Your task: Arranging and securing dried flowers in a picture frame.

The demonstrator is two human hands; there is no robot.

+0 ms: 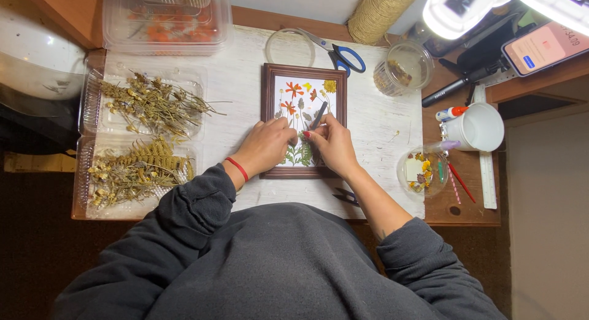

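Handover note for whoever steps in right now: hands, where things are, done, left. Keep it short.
Left hand: empty, resting on the frame, at the lower left of the picture.
Right hand: holds a dark tool, tip over the pressed flowers.
Frame sits mid-table; dried plants in trays to the left, scissors above the frame.
Done: orange and yellow flowers and green ferns laid in the frame.
Left: apparently fine placement near the lower middle; no glass seen on the frame.

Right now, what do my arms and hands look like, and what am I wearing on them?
Both arms are in dark grey fleece sleeves, pushed up to leave the forearms bare. The left hand has a thin red cord bracelet around the wrist. The right hand is bare, with no gloves, and shows red-painted fingernails.
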